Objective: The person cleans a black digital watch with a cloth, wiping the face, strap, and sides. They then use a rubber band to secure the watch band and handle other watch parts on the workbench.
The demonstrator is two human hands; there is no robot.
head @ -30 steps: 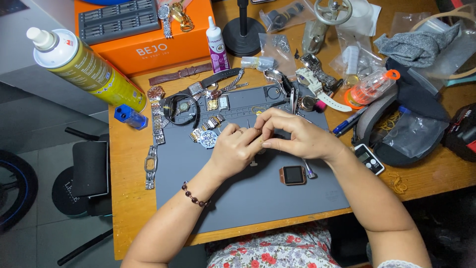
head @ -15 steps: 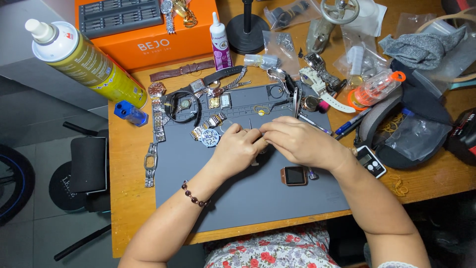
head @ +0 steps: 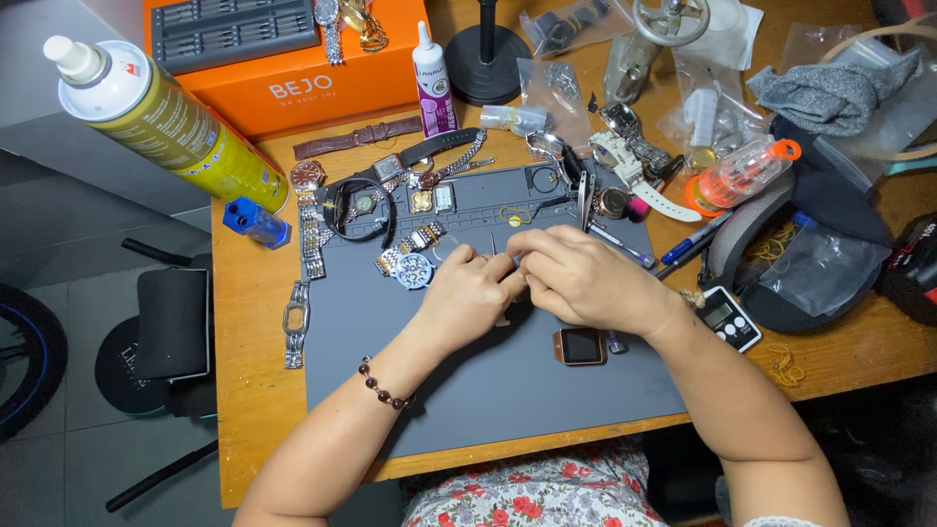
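My left hand (head: 467, 295) and my right hand (head: 589, 281) meet over the middle of a grey work mat (head: 390, 390). Their fingertips are pinched together on something small that the fingers hide. A bead bracelet (head: 381, 385) is on my left wrist. Just below my right hand a square smartwatch body (head: 580, 346) with a brown case lies on the mat. Left of my left hand rests a blue-dial watch (head: 414, 270) on a two-tone metal band. More watches and loose bands lie along the mat's far edge.
On the wooden desk: a yellow spray can (head: 166, 122) on its side, an orange box (head: 293, 88), a glue bottle (head: 432, 73), a black stand base (head: 488, 68), a blue pen (head: 688, 242), a small digital gauge (head: 730, 317), a black pouch (head: 810, 263), plastic bags.
Both hands have stayed pinched together and drifted slightly toward me over the mat. The smartwatch body and the other watches have not moved.
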